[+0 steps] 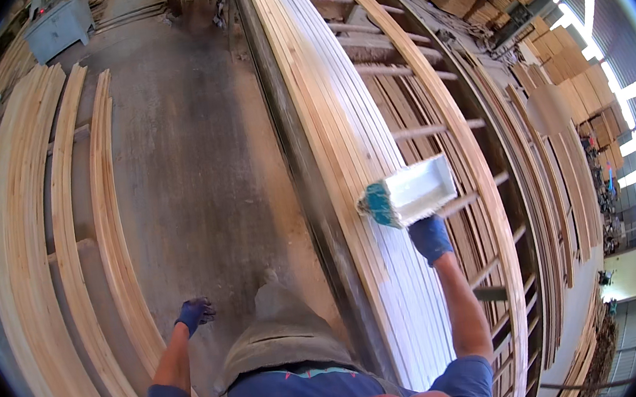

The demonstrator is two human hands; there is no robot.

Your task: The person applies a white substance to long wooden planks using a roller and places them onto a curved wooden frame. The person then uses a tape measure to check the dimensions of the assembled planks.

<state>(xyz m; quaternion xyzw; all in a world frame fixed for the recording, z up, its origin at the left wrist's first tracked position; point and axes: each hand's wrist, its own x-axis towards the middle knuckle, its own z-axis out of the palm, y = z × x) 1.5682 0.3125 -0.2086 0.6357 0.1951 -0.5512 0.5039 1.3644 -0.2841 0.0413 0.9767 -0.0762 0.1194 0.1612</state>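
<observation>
My right hand (430, 238), in a blue glove, grips a wide paint applicator (409, 191) with a white body and a teal pad. The pad rests on a long row of narrow wooden strips (343, 141) lying side by side on a rack. The strips near me are coated white; those beyond the pad's left side are bare wood. My left hand (195, 314), also in a blue glove, hangs at my side over the concrete floor (197, 157) with its fingers curled and nothing in it.
Stacks of bare wooden strips (37, 251) lie on the floor to my left. A grey machine (58, 24) stands far off at the upper left. Empty rack rungs (408, 96) and more lumber stacks (550, 50) are to my right.
</observation>
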